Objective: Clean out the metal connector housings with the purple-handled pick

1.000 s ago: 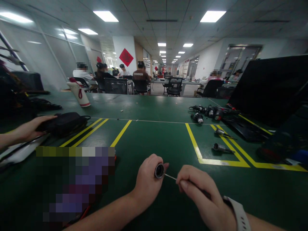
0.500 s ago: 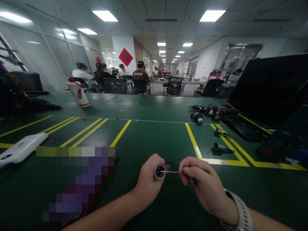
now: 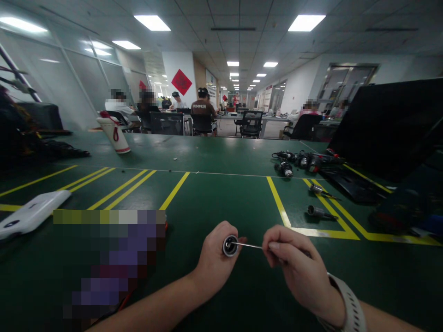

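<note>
Gripping a dark, round cylinder with a silvery metal rim (image 3: 230, 253), the person's left hand (image 3: 214, 260) is curled closed, the cylinder's open mouth facing the viewer. Cylinder taken as landmark; it is held above a dark green, smooth surface (image 3: 221, 198).

Just right of the cylinder: right hand (image 3: 294, 258), thumb and fingers pinched together on a thin, straight, silvery rod (image 3: 248, 245). Rod's free end overlaps the cylinder's mouth; how deep it reaches, cannot tell. Pale, perforated wrist strap (image 3: 351, 302) on the right wrist.

Beyond the cylinder and to its right: two small grey metal parts, each a cup-shaped end with a narrow stem. Nearer part (image 3: 320, 212) lies inside a bright yellow tape outline (image 3: 321, 233), its stem reaching the tape; farther part (image 3: 320, 190) lies across the yellow strips. Farther from the cylinder on that side, a cluster of black and silvery cylindrical parts (image 3: 286, 169), crowded together.

Left of the cylinder: a purple, elongated item (image 3: 133, 253), pixelated, details hidden. Farther left, a white, flattish, rounded casing (image 3: 38, 210). Well beyond the cylinder, also leftward, a white, tapered cup with red trim (image 3: 114, 136).
</note>
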`<action>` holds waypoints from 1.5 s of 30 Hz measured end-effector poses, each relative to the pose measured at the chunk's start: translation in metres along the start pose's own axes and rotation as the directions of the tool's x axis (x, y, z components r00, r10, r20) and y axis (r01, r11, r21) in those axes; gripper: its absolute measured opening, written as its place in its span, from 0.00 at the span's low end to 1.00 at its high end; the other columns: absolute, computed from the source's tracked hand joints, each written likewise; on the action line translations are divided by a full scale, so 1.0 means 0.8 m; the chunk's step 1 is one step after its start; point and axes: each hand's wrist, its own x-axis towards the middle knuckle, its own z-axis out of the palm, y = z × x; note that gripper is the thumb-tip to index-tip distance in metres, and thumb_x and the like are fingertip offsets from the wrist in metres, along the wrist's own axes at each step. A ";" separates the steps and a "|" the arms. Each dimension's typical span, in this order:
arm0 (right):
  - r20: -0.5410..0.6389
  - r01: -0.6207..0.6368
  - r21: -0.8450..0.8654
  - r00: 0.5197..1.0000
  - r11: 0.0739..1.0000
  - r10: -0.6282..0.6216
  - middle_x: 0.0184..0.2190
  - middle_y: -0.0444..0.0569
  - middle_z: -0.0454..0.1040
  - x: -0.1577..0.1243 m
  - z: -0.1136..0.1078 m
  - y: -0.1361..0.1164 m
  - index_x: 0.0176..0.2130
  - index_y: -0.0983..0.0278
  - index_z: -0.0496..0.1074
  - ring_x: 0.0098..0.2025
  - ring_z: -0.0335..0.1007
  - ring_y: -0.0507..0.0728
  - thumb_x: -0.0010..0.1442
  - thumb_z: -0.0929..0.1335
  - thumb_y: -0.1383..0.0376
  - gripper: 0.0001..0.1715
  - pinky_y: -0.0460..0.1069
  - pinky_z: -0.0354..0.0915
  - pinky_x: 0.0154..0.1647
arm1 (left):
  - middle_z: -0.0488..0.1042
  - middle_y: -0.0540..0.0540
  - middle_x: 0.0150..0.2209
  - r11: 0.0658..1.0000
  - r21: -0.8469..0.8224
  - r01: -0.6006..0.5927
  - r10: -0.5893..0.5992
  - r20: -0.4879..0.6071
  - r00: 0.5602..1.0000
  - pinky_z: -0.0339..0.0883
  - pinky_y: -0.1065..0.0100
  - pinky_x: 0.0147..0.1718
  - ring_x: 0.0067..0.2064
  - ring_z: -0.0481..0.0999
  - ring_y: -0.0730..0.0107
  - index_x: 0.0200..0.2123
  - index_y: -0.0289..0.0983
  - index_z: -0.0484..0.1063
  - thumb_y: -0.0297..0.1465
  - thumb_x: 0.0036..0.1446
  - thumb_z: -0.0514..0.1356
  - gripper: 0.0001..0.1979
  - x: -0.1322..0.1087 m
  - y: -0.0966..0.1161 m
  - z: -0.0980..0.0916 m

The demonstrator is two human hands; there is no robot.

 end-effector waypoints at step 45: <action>0.200 0.282 -0.425 0.956 0.860 -0.214 0.21 0.43 0.64 -0.008 -0.001 -0.016 0.27 0.63 0.68 0.25 0.62 0.53 0.58 0.60 0.69 0.11 0.49 0.55 0.26 | 0.64 0.54 0.25 0.999 0.005 0.033 -0.032 -0.009 0.999 0.58 0.73 0.23 0.25 0.64 0.73 0.23 0.39 0.61 0.23 0.52 0.59 0.10 0.001 0.000 0.001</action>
